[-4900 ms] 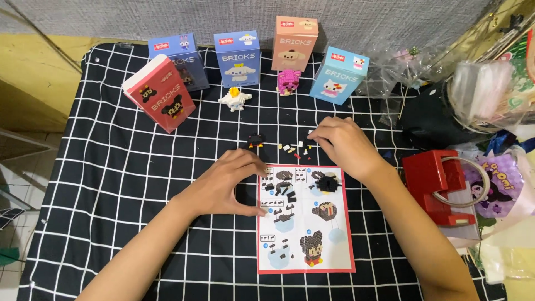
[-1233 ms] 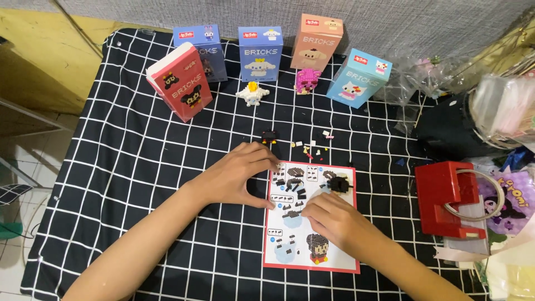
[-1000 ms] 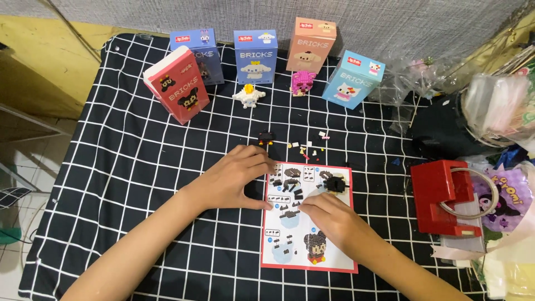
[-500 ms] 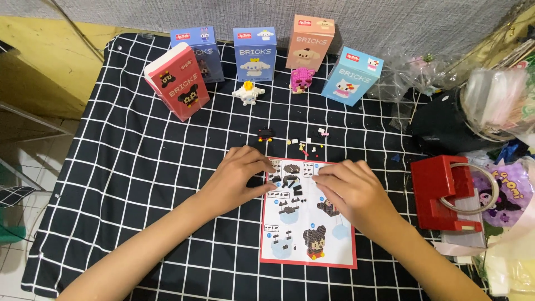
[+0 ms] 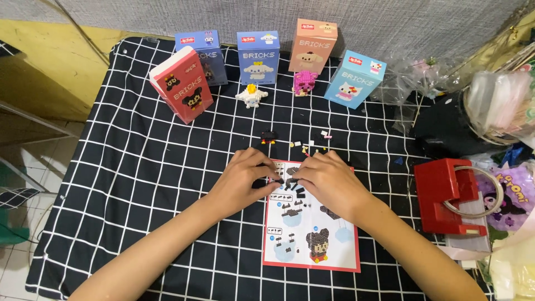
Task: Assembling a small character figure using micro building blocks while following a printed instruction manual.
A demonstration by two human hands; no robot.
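Both my hands rest on the top of a red-edged instruction sheet (image 5: pixel 312 245) lying on the black grid-patterned cloth (image 5: pixel 139 167). My left hand (image 5: pixel 245 179) and my right hand (image 5: pixel 330 183) meet fingertip to fingertip, pinching a small black brick piece (image 5: pixel 281 182) between them. A few more tiny black pieces (image 5: pixel 300 192) lie on the sheet just below the fingers. Beyond the hands lie a small black brick part (image 5: pixel 268 136) and scattered little light-coloured pieces (image 5: pixel 310 146).
Several brick-set boxes stand at the back: red (image 5: pixel 181 83), dark blue (image 5: pixel 202 56), light blue (image 5: pixel 257 56), peach (image 5: pixel 312 44), pale blue (image 5: pixel 353 78). A white figure (image 5: pixel 251 95) and a pink figure (image 5: pixel 304 82) stand before them. A red box (image 5: pixel 446 195) and cluttered bags sit right.
My right hand has moved up from the lower half of the sheet to its top edge and met my left hand. The left hand has barely moved.
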